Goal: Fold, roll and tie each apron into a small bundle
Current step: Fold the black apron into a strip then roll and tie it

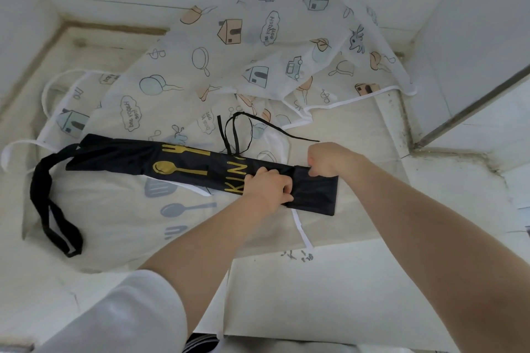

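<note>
A black apron with gold cutlery print lies folded into a long narrow strip across the middle. Its wide black neck loop trails off the left end, and thin black ties curl behind it. My left hand grips the strip near its right end, fingers curled into the fabric. My right hand pinches the top edge of that same end. Under and behind the strip lie white patterned aprons spread flat and crumpled.
The work surface is pale, boxed in by white walls at the back and both sides. A white apron strap hangs toward the near edge. A cream apron with grey cutlery print lies under the black strip.
</note>
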Available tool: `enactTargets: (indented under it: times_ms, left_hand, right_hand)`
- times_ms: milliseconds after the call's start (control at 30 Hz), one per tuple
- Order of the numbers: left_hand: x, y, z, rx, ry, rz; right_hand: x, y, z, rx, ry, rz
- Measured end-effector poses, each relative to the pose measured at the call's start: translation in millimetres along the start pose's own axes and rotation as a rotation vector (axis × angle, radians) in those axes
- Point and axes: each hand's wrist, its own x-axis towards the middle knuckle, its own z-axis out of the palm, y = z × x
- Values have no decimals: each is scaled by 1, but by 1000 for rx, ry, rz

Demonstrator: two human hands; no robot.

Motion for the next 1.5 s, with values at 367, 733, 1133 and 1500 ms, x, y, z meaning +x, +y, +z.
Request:
enactTargets:
  times_ms: [367, 733, 1133, 1500]
  left_hand:
    - [-2, -2, 3, 55, 1, 41]
    - [-29, -59, -17, -680, 165, -108]
    - [-53, -117, -14, -39, 374, -426]
    - [-57, -139, 9, 103, 378, -280]
  right_hand:
    - [-16, 8, -8, 579, -33, -128]
    - [5, -43, -6, 840, -396, -86]
    - [11, -147, 35, 1613, -444, 173]
    - [48, -150, -9, 1185, 78, 107]
